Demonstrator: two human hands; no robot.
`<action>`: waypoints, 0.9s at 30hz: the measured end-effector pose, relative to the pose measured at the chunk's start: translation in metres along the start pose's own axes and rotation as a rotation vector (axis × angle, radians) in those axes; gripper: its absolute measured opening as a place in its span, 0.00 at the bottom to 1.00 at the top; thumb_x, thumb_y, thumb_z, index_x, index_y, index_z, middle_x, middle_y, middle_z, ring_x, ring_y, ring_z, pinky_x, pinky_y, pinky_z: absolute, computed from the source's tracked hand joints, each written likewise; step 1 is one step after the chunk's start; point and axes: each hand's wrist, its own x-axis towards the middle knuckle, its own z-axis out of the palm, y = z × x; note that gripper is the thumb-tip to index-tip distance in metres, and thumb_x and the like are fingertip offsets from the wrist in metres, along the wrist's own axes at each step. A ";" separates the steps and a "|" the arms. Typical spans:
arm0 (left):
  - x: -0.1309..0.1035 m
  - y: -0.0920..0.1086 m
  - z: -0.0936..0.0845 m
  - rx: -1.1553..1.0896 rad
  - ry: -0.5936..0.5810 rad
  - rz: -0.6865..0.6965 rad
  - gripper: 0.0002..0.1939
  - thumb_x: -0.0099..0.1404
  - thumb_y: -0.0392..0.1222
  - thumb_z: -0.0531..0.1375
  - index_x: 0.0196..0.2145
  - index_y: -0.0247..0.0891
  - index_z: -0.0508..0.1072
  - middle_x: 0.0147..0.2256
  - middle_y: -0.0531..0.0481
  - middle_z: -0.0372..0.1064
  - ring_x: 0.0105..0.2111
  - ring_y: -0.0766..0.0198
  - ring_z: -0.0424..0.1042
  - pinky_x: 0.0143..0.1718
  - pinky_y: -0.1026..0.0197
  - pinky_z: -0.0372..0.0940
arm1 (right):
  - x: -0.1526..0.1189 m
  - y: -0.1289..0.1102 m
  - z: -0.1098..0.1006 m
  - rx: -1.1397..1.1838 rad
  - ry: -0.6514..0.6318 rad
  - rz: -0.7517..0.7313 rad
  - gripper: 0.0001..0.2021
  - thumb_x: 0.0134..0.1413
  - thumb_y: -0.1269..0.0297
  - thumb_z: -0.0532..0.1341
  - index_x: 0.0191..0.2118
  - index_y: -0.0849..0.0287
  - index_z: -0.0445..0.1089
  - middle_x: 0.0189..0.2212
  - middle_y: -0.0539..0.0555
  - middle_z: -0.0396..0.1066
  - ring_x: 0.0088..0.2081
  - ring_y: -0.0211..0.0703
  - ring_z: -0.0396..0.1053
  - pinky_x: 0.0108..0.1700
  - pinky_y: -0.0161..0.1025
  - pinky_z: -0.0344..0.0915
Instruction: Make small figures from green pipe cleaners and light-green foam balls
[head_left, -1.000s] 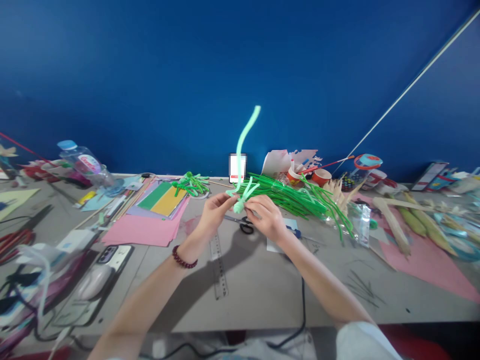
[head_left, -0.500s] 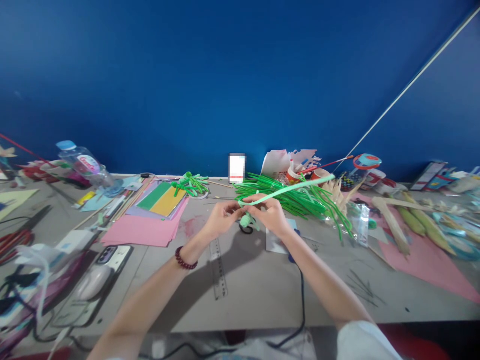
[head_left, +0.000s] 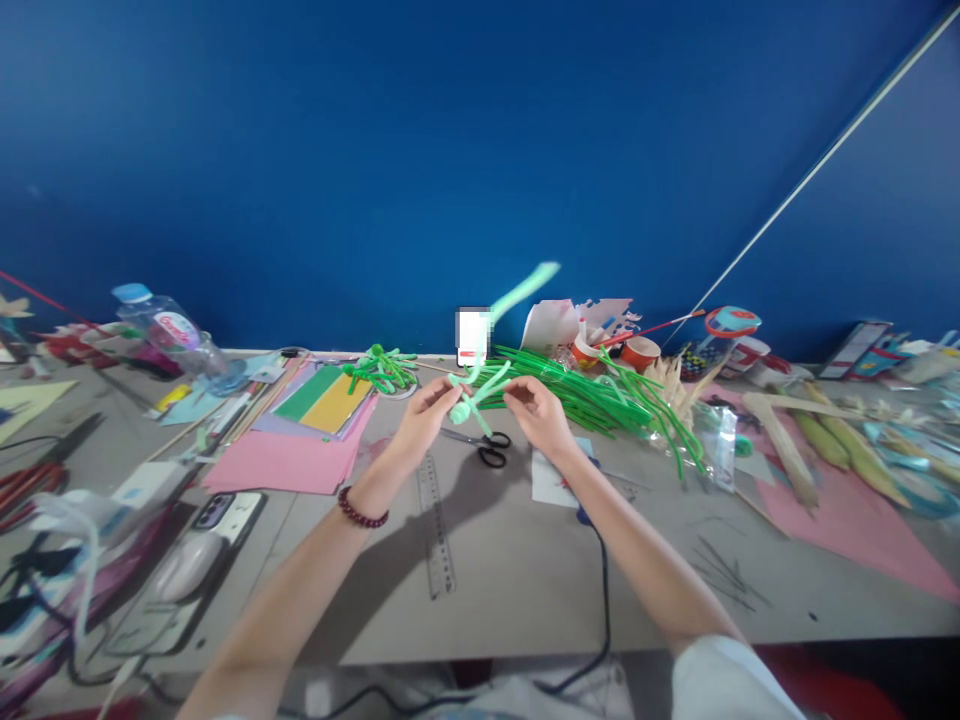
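My left hand (head_left: 425, 412) pinches a pale green pipe cleaner shape (head_left: 463, 410) between thumb and fingertips, above the table. The shape has a rounded knot with several short ends pointing right, and one long strand (head_left: 525, 290), blurred, sticking up and to the right. Just right of these ends is my right hand (head_left: 536, 412), its fingers loosely curled and thumb a little apart; whether a fingertip touches an end is unclear. Black-handled scissors (head_left: 493, 452) lie on the table beneath the hands. Below my left hand lies a clear ruler (head_left: 436, 530).
Behind my right hand lies a pile of green pipe cleaners (head_left: 585, 395). Finished-looking green twists (head_left: 382, 368) sit on the left by coloured sheets (head_left: 289, 455). A phone (head_left: 184, 575), a bottle (head_left: 169, 325), corn husks (head_left: 851, 450) and a cable (head_left: 606, 590) are around.
My hands have moved apart. The long strand has left my right hand and swung up and left, while the knotted part has shifted left with my left hand. More of the scissors shows.
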 end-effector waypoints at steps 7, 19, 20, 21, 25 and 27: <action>0.005 0.004 -0.008 -0.195 0.028 -0.116 0.10 0.55 0.47 0.62 0.30 0.37 0.73 0.31 0.48 0.71 0.29 0.63 0.71 0.29 0.61 0.65 | -0.003 0.016 0.010 -0.407 -0.339 0.045 0.07 0.49 0.68 0.59 0.35 0.61 0.72 0.34 0.56 0.74 0.36 0.43 0.70 0.41 0.37 0.63; 0.006 0.004 -0.008 -0.069 0.096 -0.231 0.15 0.49 0.51 0.65 0.28 0.37 0.75 0.36 0.46 0.74 0.25 0.64 0.70 0.25 0.62 0.64 | -0.018 0.029 0.020 -0.763 -0.655 0.079 0.10 0.48 0.60 0.65 0.36 0.58 0.72 0.35 0.55 0.72 0.38 0.45 0.69 0.33 0.34 0.57; 0.006 0.003 -0.008 -0.060 0.095 -0.228 0.14 0.49 0.52 0.65 0.28 0.38 0.75 0.36 0.47 0.74 0.26 0.64 0.70 0.26 0.62 0.64 | -0.018 0.030 0.021 -0.742 -0.651 0.074 0.09 0.48 0.60 0.64 0.35 0.58 0.72 0.35 0.55 0.72 0.38 0.44 0.68 0.34 0.34 0.58; 0.006 0.002 -0.009 -0.054 0.093 -0.222 0.14 0.50 0.52 0.65 0.29 0.38 0.76 0.36 0.47 0.74 0.28 0.63 0.70 0.27 0.62 0.65 | -0.018 0.030 0.021 -0.717 -0.646 0.072 0.08 0.49 0.61 0.64 0.34 0.59 0.71 0.35 0.54 0.71 0.38 0.44 0.68 0.35 0.34 0.58; 0.006 0.001 -0.011 -0.035 0.078 -0.203 0.13 0.50 0.52 0.65 0.27 0.39 0.76 0.34 0.47 0.74 0.34 0.60 0.71 0.29 0.63 0.65 | -0.017 0.027 0.022 -0.649 -0.605 0.144 0.10 0.49 0.65 0.63 0.39 0.59 0.69 0.37 0.54 0.70 0.37 0.41 0.67 0.36 0.33 0.58; 0.005 0.001 -0.011 -0.033 0.075 -0.216 0.13 0.50 0.52 0.65 0.27 0.39 0.76 0.33 0.48 0.74 0.35 0.60 0.71 0.28 0.64 0.65 | -0.016 0.024 0.021 -0.653 -0.603 0.198 0.11 0.49 0.68 0.62 0.42 0.59 0.67 0.37 0.53 0.69 0.35 0.40 0.66 0.34 0.32 0.58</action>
